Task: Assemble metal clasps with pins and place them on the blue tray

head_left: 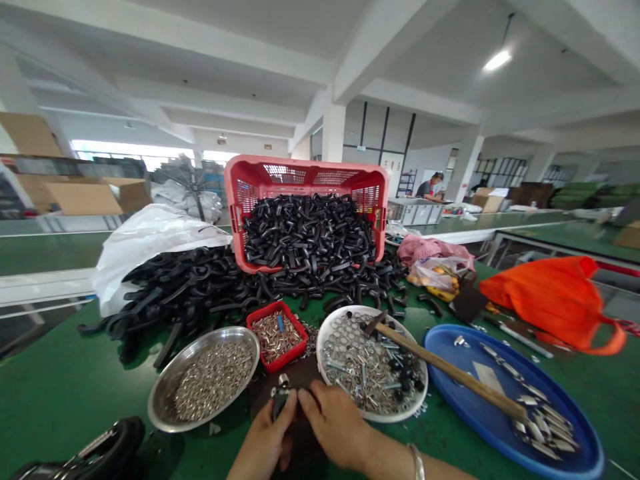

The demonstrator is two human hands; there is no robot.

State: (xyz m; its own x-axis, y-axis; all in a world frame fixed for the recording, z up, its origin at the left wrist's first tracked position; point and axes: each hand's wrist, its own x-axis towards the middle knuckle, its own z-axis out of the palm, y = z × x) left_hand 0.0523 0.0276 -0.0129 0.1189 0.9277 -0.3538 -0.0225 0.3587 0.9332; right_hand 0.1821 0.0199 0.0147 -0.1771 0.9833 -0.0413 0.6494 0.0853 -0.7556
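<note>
**One piece in hand, heaps waiting**

Head view. At the near edge of the worktop [60, 387], pinched in the grip of the left hand [267, 443]: a small black-and-metal part [281, 393], upright over a dark mat [306, 373]. Touching it from the other side with curled fingers, the right hand [335, 423]; cannot tell whether grasping or only steadying.

Just beyond, brimming with small metal bits: a steel bowl [156, 408], a little red tray [299, 331] and a white dish [327, 331]. Resting across dish and blue tray [450, 347], unheld: a hammer [450, 370]. On the blue tray, only a scatter of metal pieces [545, 421]. Toward the far edge, heaped in a red crate [300, 163] and spilling around it: black plastic pieces [200, 287]. Judging by that, little done and much left.
</note>
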